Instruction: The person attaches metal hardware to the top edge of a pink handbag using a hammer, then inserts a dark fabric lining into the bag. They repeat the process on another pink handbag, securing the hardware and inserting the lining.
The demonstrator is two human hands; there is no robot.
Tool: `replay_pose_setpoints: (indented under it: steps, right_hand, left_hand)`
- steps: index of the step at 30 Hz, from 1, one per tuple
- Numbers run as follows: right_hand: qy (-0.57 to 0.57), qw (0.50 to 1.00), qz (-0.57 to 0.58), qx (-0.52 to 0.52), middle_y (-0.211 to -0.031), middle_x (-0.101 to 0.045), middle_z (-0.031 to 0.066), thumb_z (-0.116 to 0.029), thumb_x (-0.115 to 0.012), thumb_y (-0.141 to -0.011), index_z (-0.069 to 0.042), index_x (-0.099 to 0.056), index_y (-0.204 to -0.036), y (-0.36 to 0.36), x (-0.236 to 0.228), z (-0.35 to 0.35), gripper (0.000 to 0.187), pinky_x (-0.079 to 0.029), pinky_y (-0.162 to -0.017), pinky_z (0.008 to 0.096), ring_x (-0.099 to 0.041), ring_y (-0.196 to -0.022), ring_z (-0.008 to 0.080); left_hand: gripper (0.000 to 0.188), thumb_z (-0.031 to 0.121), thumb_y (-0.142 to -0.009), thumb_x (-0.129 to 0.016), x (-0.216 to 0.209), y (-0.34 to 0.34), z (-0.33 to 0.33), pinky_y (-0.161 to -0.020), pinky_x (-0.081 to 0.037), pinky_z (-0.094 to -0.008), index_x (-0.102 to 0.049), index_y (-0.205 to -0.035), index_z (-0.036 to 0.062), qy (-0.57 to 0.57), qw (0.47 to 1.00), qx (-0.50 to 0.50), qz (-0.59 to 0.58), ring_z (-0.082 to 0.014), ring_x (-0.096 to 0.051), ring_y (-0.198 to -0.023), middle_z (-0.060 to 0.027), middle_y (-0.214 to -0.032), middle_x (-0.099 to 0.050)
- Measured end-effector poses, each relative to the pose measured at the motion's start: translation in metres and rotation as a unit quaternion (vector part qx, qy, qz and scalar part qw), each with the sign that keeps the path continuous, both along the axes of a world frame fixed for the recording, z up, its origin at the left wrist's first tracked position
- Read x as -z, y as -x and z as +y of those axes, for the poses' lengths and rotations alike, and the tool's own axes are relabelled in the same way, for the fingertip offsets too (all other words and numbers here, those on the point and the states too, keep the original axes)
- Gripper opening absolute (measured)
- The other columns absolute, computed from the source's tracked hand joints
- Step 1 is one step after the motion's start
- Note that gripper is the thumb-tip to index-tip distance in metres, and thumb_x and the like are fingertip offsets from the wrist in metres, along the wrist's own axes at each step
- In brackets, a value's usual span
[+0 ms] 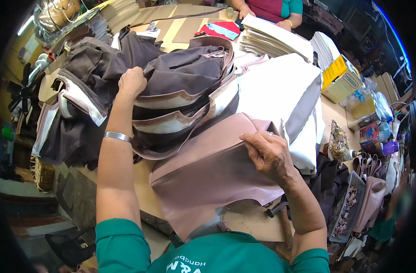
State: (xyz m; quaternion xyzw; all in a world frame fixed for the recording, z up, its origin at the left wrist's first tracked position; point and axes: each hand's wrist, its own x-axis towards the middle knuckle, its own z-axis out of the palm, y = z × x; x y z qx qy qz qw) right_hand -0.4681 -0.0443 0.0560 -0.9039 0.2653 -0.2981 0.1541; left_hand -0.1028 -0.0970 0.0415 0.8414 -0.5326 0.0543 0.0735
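A pink leather panel (196,182) lies folded in front of me and hangs over the near table edge. My right hand (268,154) pinches its upper right edge between thumb and fingers. Farther left, my left hand (133,82) is closed on dark brown lining fabric (96,61). Just right of that hand is a half-made bag (185,75) of dark lining with pink leather edges and pale inner strips. White sheet material (274,91) with a grey strip spreads beside the bag, partly under the pink panel.
Stacked pale sheets (274,36) stand at the back, near another person's hands (246,11). A yellow box (340,79) sits on the right. Below it are a tray of scraps (339,143) and a grey basket (347,207). A hammer (278,209) lies near the table's front edge.
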Motion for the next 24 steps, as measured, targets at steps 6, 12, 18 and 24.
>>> replay_pose_setpoints:
  steps: [6, 12, 18, 24]
  right_hand:
    - [-0.077, 0.997, -0.026, 0.006, -0.074, -0.06, 0.0099, 0.0, -0.057, -0.075, -0.002, -0.059, -0.091, 0.0, -0.002, -0.003, 0.016, -0.045, -0.055, 0.0289, -0.056, -0.06, 0.0211]
    - [-0.104, 0.992, -0.057, 0.029, -0.081, -0.061, 0.0092, 0.002, -0.056, -0.076, -0.002, -0.06, -0.091, -0.014, -0.023, -0.013, 0.017, -0.047, -0.058, 0.0262, -0.059, -0.066, 0.0158]
    - [-0.109, 0.986, -0.128, 0.015, -0.105, -0.053, 0.0183, -0.008, -0.057, -0.074, -0.003, -0.056, -0.096, -0.09, -0.013, -0.037, 0.022, -0.048, -0.067, 0.0376, -0.059, -0.074, 0.032]
    - [-0.121, 0.983, 0.132, -0.026, -0.081, -0.06, 0.0189, -0.023, -0.053, -0.078, -0.004, -0.059, -0.085, -0.118, 0.022, -0.061, 0.021, -0.046, -0.066, 0.0401, -0.058, -0.073, 0.0349]
  left_hand:
    - [0.021, 0.014, -0.077, -0.05, -0.03, 0.01, 0.012, -0.077, -0.043, -0.0419, -0.053, -0.095, 0.0063, 0.129, 0.982, 0.118, 0.074, -0.0343, -0.057, -0.085, -0.0185, -0.087, -0.06]
    - [0.02, 0.001, -0.074, -0.05, -0.046, 0.06, 0.047, -0.072, -0.044, -0.0335, -0.053, -0.094, 0.0006, 0.061, 0.908, 0.327, 0.255, -0.0321, -0.058, -0.078, -0.0208, -0.079, -0.057]
    - [0.024, -0.003, -0.067, -0.061, -0.041, 0.098, 0.082, -0.075, -0.044, -0.0338, -0.054, -0.09, -0.0011, 0.15, 0.87, 0.374, 0.286, -0.0313, -0.057, -0.083, -0.0145, -0.085, -0.059]
    - [0.033, -0.015, -0.063, -0.051, -0.036, 0.084, 0.093, -0.087, -0.042, -0.0333, -0.052, -0.092, 0.001, 0.273, 0.871, 0.36, 0.196, -0.0294, -0.05, -0.106, -0.015, -0.113, -0.049]
